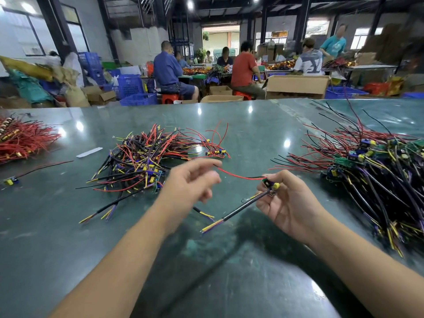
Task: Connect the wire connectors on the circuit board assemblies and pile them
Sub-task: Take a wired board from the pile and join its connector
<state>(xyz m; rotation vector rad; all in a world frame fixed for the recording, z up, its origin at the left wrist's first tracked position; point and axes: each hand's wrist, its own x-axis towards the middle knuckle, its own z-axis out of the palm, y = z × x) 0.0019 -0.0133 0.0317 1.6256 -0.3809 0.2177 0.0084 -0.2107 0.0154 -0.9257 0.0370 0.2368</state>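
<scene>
Head camera gives me the wide green counter filling the lower half, people seated at benches far behind it. On my right a big heap of circuit board assemblies sprawls, black and red leads fanning toward the middle. Dead ahead sits a second pile, a tangle of red, yellow, purple and black wire. Far left, a red wire bundle lies at the counter's edge, and one stray small board rests below it. Between the two piles, above the counter, my right hand is clamped around one assembly, fingers curled on its little board, its black sheathed cable slanting down to the left. A red lead arcs from that board across to my left hand, where thumb and fingers seem to pinch its end, though motion blur smears it.
</scene>
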